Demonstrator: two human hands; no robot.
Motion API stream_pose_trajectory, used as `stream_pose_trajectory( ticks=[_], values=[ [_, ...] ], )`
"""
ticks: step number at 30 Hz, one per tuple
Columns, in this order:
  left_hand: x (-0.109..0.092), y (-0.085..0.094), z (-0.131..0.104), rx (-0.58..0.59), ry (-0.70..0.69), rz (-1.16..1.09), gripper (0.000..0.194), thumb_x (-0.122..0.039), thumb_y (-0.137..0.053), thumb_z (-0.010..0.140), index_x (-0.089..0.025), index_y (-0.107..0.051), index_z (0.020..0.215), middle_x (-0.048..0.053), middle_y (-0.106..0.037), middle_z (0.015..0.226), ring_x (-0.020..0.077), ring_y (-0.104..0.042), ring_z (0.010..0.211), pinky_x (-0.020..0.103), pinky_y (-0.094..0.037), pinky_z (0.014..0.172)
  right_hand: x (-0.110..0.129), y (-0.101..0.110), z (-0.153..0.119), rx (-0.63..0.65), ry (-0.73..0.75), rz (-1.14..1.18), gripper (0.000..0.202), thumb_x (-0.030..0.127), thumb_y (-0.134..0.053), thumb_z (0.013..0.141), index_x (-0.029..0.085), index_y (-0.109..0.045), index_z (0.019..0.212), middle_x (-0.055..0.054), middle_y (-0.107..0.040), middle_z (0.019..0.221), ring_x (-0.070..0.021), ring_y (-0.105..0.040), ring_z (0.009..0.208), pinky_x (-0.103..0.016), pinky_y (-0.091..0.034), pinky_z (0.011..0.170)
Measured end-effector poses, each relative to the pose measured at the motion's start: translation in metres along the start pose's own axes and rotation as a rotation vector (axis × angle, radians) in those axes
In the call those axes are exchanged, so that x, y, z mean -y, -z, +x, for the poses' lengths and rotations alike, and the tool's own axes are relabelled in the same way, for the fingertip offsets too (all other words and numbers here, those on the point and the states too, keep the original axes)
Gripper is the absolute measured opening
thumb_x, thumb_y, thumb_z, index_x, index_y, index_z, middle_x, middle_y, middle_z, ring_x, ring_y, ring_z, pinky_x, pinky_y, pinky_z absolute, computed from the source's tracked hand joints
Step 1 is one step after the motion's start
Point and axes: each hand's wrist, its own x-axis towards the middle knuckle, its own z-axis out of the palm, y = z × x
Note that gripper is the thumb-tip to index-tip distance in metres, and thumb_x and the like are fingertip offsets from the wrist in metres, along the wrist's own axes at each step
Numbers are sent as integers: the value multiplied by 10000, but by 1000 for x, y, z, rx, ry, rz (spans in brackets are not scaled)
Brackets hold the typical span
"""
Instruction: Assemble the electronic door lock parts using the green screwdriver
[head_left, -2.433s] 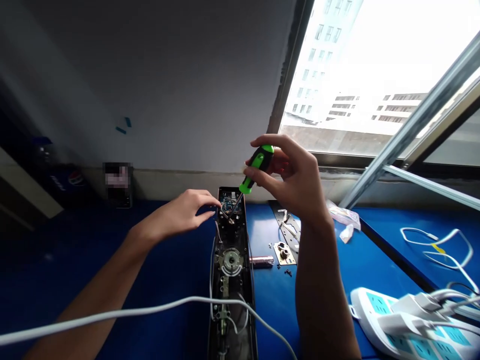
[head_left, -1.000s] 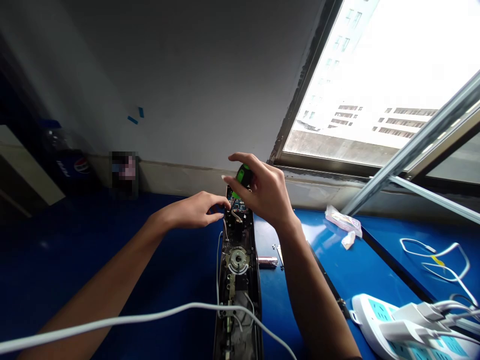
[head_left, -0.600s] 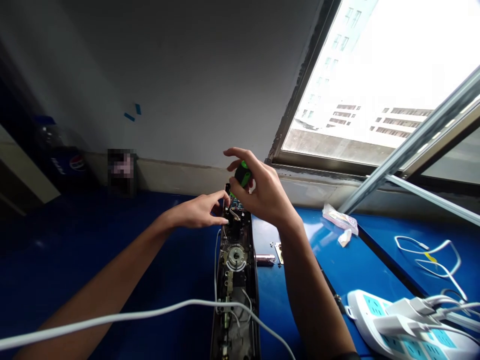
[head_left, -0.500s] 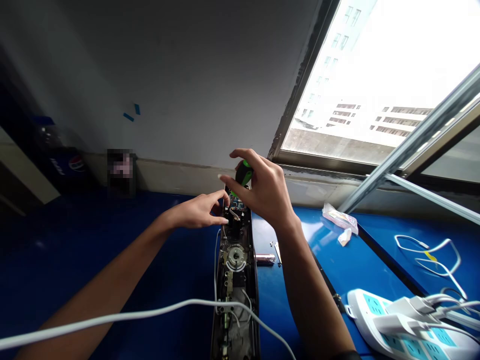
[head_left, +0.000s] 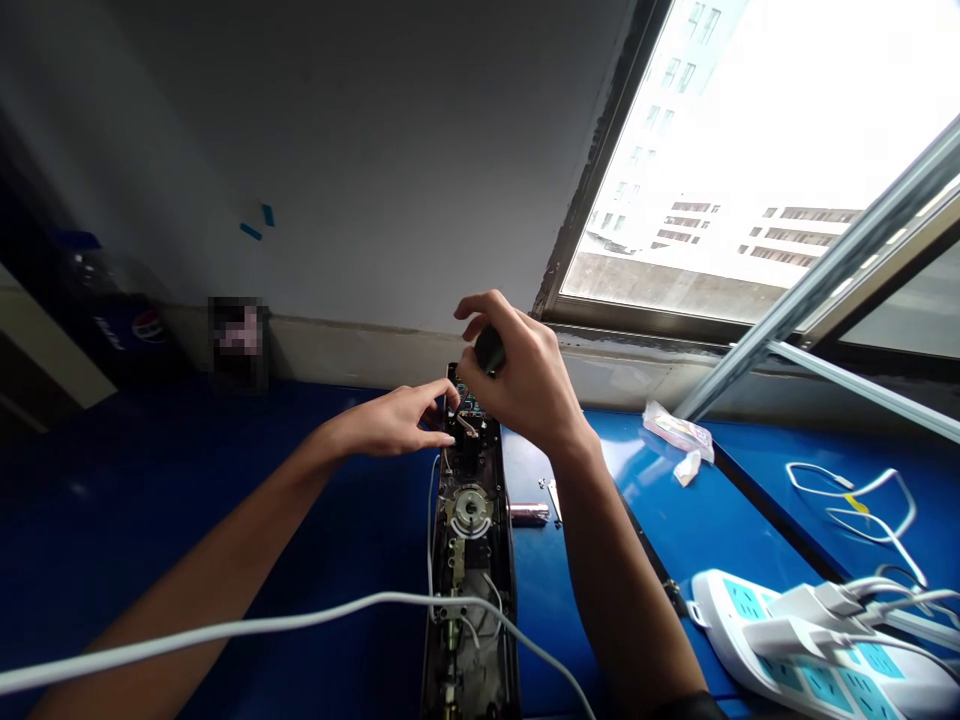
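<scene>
A long black opened housing, apparently an electronic door lock (head_left: 472,590), lies lengthwise in front of me with its inside facing up. It shows a round metal part (head_left: 472,509), thin wires and a circuit board (head_left: 472,405) at its far end. My right hand (head_left: 532,385) is closed around the dark handle of a screwdriver (head_left: 490,350), held tilted above the far end. The screwdriver's shaft points down at the left side near the board; its tip is hard to make out. My left hand (head_left: 394,420) grips that same left edge, thumb and fingertips on the housing.
A white cable (head_left: 300,622) crosses over the lock's near part. To the right are a pink cylinder (head_left: 529,514), small screws, a plastic packet (head_left: 677,432), and a white power strip (head_left: 795,640) with plugs. A wall and window stand behind the blue table (head_left: 360,560).
My right hand has turned the screwdriver, its fingers curling tighter over the handle, so less green shows. My left hand keeps its place on the lock. The view shifts slightly.
</scene>
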Motion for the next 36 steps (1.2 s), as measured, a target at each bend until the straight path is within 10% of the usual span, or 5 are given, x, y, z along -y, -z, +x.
stream_pose_trajectory(
  ticks=[36],
  values=[
    [-3, 1, -2, 11, 5, 22, 510, -470, -678, 869, -244, -522, 1298, 80, -743, 1180, 287, -695, 1106, 347, -510, 914, 0, 3, -1, 76, 22, 34, 266, 207, -634, 939, 243, -611, 1202, -9, -663, 962, -148, -581, 796, -306, -494, 778]
  ],
)
